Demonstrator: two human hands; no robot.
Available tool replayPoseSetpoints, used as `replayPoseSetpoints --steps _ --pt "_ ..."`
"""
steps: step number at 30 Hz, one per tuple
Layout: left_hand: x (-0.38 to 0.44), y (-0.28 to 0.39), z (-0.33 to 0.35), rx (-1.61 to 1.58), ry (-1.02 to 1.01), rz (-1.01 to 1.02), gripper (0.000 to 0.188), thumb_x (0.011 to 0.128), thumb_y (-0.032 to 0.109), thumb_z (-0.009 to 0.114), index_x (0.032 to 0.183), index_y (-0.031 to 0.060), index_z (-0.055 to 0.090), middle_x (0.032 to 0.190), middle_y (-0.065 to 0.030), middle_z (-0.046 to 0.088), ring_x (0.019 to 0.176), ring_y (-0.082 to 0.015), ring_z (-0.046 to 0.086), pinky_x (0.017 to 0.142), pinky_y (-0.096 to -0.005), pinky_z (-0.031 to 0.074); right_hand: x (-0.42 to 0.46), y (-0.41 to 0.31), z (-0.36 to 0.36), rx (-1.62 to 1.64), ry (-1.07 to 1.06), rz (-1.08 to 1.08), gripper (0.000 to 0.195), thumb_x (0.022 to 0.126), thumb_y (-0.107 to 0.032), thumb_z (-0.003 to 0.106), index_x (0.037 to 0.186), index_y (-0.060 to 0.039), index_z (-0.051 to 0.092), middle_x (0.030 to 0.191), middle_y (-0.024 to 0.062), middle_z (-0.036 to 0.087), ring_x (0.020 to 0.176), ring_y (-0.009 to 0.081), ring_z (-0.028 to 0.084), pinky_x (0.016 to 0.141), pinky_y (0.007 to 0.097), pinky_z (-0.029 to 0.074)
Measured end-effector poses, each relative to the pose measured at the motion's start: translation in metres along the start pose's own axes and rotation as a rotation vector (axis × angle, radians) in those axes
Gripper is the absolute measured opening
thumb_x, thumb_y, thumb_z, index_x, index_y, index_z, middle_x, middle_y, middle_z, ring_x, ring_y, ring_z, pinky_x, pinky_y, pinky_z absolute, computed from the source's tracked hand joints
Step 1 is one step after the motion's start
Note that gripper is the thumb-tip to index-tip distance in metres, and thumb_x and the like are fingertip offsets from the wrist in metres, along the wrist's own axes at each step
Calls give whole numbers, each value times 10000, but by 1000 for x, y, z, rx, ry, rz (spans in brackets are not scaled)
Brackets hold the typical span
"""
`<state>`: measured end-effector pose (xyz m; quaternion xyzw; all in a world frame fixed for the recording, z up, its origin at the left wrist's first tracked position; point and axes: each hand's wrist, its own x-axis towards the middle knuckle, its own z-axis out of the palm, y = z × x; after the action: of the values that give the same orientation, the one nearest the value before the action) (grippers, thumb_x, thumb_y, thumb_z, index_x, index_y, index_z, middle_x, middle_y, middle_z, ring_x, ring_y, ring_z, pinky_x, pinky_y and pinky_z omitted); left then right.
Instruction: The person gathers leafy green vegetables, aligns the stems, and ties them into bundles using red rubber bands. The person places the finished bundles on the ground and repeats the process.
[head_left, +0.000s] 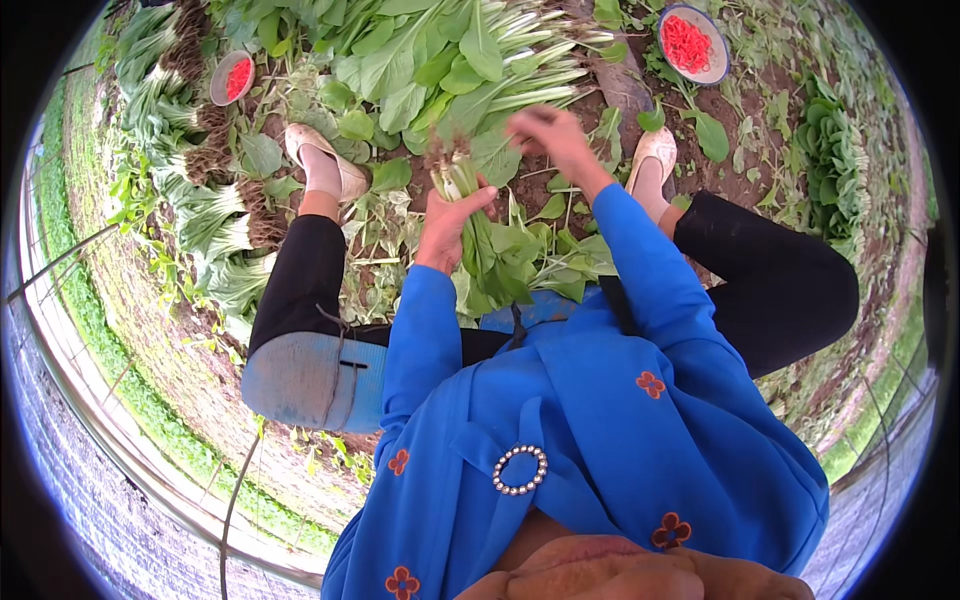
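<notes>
My left hand (448, 223) grips a small bunch of leafy greens (480, 251), its pale stems and thin roots pointing away from me and its leaves hanging toward my lap. To the right of the roots is my right hand (551, 139), blurred, with its fingers bent; whether anything is between them cannot be made out. Just beyond both hands lies a large pile of loose greens (442, 56), white stem ends to the right.
Tied-looking bunches with brown roots (214, 217) line the left. Red bands or ties fill a small bowl (217, 82) at upper left and a larger bowl (721, 71) at upper right. More greens (825, 157) stand far right. A blue seat (300, 379) is under me.
</notes>
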<state>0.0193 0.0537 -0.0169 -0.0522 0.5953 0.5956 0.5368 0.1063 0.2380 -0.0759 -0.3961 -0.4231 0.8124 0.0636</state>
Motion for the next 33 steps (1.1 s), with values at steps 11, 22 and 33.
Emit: replayPoseSetpoints --steps 11,22,33 --pt "8 9 1 -46 142 75 215 767 31 706 938 40 575 741 -37 585 649 -147 585 594 -275 462 108 49 -85 609 827 50 212 873 -212 649 950 -79 502 722 17 484 519 135 459 413 254 332" --pt "5 9 -2 -93 139 113 210 741 28 730 902 23 595 756 -32 594 611 -134 574 569 -276 471 53 54 -131 592 642 -316 215 824 -40 690 1012 -59 588 910 55 653 743 120 600 573 254 479" --pt "4 13 0 164 153 230 190 752 49 725 890 10 601 758 -45 628 616 -127 554 581 -269 429 -36 -84 -91 -294 84 -245 227 857 -154 673 1049 -40 634 934 55 678 848 97 632 668 214 489"
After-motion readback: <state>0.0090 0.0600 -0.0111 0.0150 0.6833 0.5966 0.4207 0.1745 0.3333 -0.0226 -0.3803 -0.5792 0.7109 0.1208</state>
